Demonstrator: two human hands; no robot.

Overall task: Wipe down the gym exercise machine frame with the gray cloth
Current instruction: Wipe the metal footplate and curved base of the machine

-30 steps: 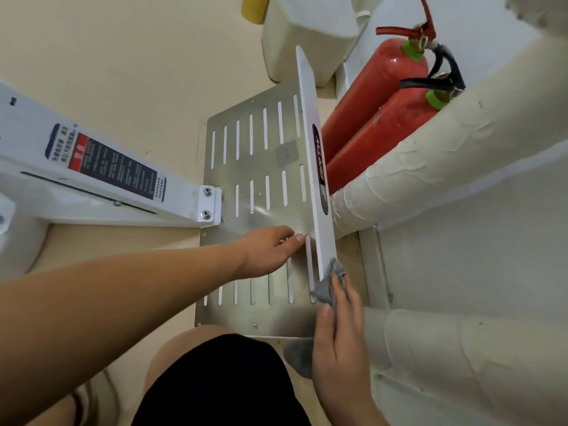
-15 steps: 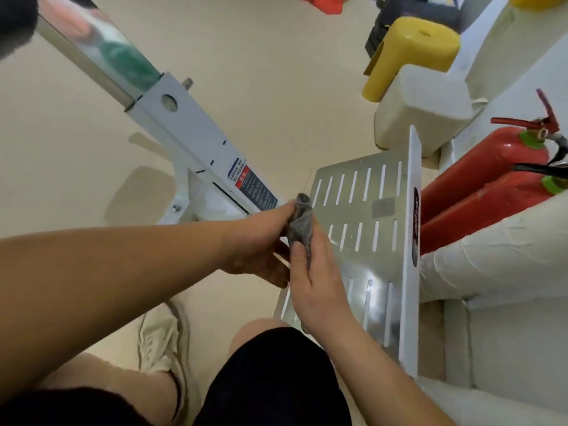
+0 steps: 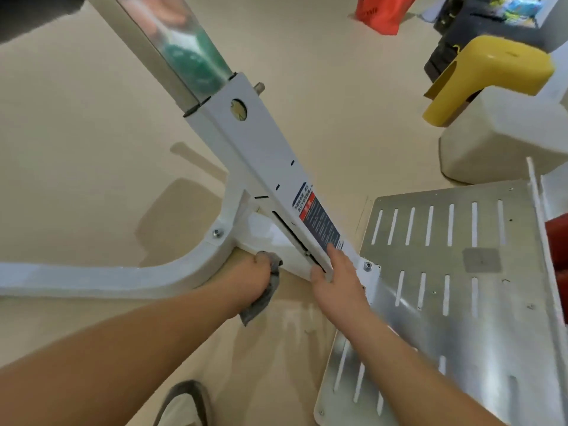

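The white machine frame (image 3: 261,149) slopes down from the upper left to a slotted metal footplate (image 3: 461,302) at the lower right. A curved white base tube (image 3: 107,279) runs off to the left. My left hand (image 3: 253,278) grips the gray cloth (image 3: 264,298) and presses it against the underside of the frame where the tube joins it. My right hand (image 3: 336,278) rests with straight fingers on the frame's lower end, just below the warning label (image 3: 319,221).
A yellow plastic stool (image 3: 491,75) and a beige padded block (image 3: 507,139) stand at the upper right, with dark bags and an orange bag (image 3: 381,10) behind them. My shoe (image 3: 184,404) is on the beige floor at the bottom.
The cloth passed from my right hand to my left hand, which moved it down under the frame joint. My right hand came off the cloth and settled flat on the frame. The view swung left.
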